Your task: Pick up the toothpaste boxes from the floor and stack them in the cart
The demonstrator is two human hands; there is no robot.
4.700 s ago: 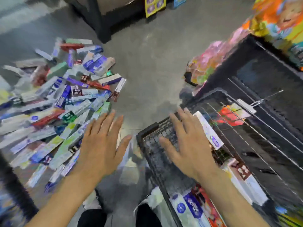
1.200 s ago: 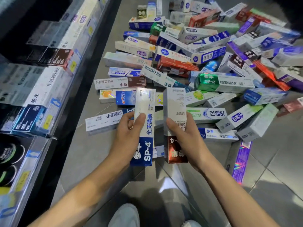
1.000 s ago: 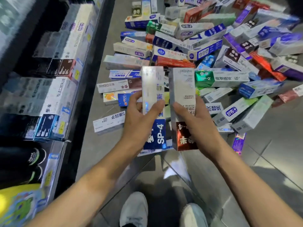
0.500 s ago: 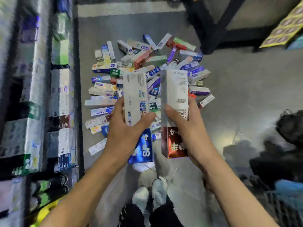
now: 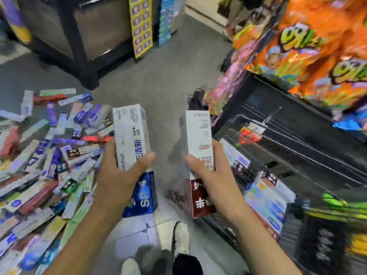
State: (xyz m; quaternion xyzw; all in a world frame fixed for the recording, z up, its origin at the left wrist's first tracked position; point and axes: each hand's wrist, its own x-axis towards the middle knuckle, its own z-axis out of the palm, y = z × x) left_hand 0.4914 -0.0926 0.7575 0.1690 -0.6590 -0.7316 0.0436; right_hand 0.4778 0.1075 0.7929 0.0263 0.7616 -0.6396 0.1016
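The left hand [image 5: 117,175] gripped a white-and-blue toothpaste box [image 5: 135,155] about its middle, thumb across the front face and fingers curled behind, the box held upright above the floor [image 5: 164,80]. The right hand [image 5: 214,175] gripped a white-and-maroon toothpaste box [image 5: 198,155] in like manner, also upright, near the dark wire cart [image 5: 278,147] on the right. The two boxes stood apart, not touching. The blue box read "SP-4" on its lower panel, with "oralshark" partly legible along the side; the maroon box showed "-4" and Chinese characters upside down. Small print on both upper panels was too fine to read. A loose pile of toothpaste boxes [image 5: 45,165] lay on the floor at left, blurred. Several boxes lay inside the cart, partly hidden by the right forearm. Orange snack bags [image 5: 317,46] hung above the cart, their lettering smeared.
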